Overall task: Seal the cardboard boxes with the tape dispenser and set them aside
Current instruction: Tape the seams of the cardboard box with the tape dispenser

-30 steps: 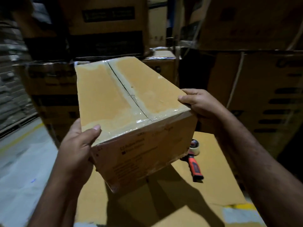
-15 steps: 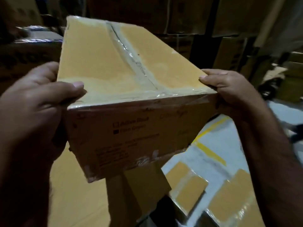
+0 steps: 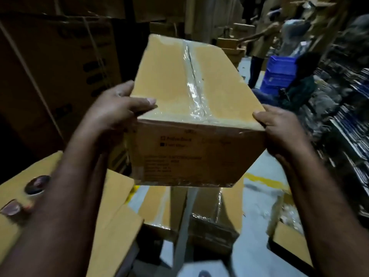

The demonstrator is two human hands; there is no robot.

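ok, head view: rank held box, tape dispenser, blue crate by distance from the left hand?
1. held box: gripped by the left hand, straight ahead.
2. tape dispenser: lower left, beside that forearm.
3. blue crate: far right, background.

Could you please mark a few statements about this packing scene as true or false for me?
1. The left hand and the right hand both grip the brown cardboard box, held up above the floor. True.
2. The box's top seam is bare. False: a strip of clear tape covers it.
3. The right hand holds a tape dispenser. False: it grips the box's near right corner.
4. Blue plastic crates stand in the right background. True.
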